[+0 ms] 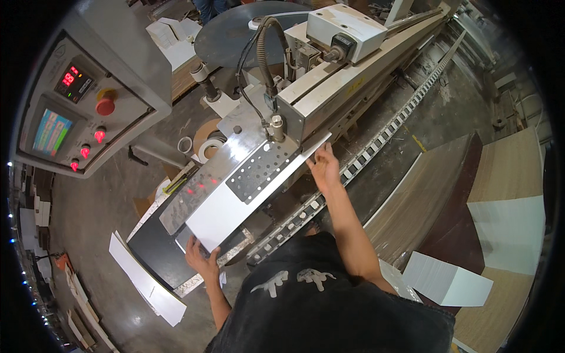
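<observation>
A long white board (219, 213) lies slantwise on the metal worktable of an edge-working machine, its far part running beside a black perforated plate (259, 176). At the board's near end is my left hand (203, 260), with fingers and thumb spread across the end and gripping it. My right hand (325, 169) holds the board's right edge near its far end, close to the machine's pressing beam (318, 97); part of its grip is hidden. A black curved bed (159, 250) extends under the near end.
A control cabinet (88, 112) with a lit screen and red emergency button (106, 105) stands at left. White strips (144, 285) lie beside the bed. A roller track (359, 162) runs along the right. Stacked boards (426, 188) and a white block-shaped stack (447, 279) sit at right.
</observation>
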Demonstrator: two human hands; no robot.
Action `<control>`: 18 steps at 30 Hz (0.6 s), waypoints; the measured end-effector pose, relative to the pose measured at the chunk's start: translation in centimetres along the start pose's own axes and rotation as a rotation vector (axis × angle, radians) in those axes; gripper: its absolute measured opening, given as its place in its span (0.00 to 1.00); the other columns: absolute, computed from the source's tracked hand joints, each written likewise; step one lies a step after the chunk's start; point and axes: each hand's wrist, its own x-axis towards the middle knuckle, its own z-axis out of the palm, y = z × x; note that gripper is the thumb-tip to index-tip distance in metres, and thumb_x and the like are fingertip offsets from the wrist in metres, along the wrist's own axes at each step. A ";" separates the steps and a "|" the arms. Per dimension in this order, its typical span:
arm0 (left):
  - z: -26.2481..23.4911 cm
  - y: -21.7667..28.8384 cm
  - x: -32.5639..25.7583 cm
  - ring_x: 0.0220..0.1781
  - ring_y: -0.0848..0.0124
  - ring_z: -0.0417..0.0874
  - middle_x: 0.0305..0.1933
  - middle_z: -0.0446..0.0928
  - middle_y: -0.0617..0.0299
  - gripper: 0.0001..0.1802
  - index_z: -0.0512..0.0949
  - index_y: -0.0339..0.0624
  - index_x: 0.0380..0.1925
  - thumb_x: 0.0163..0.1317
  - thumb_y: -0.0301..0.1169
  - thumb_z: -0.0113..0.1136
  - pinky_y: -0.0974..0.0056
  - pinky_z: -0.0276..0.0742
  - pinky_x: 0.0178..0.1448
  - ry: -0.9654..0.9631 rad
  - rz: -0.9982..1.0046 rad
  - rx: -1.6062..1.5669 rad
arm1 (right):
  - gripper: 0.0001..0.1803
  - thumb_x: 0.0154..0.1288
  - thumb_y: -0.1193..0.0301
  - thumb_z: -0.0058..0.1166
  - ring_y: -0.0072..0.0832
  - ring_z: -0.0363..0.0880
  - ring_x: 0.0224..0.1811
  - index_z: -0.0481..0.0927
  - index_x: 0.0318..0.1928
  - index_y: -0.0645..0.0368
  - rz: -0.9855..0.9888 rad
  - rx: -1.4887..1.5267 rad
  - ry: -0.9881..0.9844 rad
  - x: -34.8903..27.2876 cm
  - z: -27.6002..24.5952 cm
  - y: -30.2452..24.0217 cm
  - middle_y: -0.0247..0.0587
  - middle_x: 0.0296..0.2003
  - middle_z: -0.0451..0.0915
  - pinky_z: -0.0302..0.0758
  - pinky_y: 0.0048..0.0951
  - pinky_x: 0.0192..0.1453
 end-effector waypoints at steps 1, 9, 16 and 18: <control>0.4 0.7 0.3 0.74 0.45 0.69 0.72 0.73 0.48 0.39 0.76 0.41 0.58 0.47 0.44 0.81 0.43 0.58 0.77 0.009 0.004 0.034 | 0.28 0.69 0.75 0.51 0.19 0.72 0.58 0.65 0.68 0.52 -0.009 0.026 -0.054 0.6 -0.6 -0.9 0.25 0.54 0.73 0.57 0.54 0.82; 6.3 7.7 2.6 0.82 0.42 0.56 0.79 0.63 0.44 0.44 0.76 0.33 0.61 0.51 0.51 0.78 0.29 0.42 0.81 -0.088 -0.073 -0.027 | 0.16 0.79 0.51 0.52 0.44 0.82 0.58 0.75 0.53 0.47 0.341 0.107 -0.273 -10.9 -2.0 6.1 0.41 0.53 0.81 0.77 0.56 0.65; 2.7 5.5 2.4 0.81 0.39 0.59 0.78 0.63 0.39 0.37 0.78 0.38 0.63 0.56 0.42 0.77 0.33 0.48 0.82 -0.303 0.115 -0.247 | 0.59 0.76 0.36 0.47 0.41 0.43 0.86 0.30 0.83 0.60 0.379 -0.179 -0.203 -18.7 2.4 14.4 0.46 0.84 0.42 0.45 0.50 0.86; 0.7 4.4 1.5 0.76 0.40 0.67 0.74 0.69 0.39 0.29 0.80 0.39 0.60 0.58 0.33 0.75 0.44 0.61 0.79 -0.294 0.115 -0.408 | 0.58 0.76 0.36 0.47 0.38 0.45 0.86 0.33 0.83 0.60 0.270 -0.144 -0.139 -16.9 3.4 14.3 0.44 0.83 0.45 0.44 0.47 0.87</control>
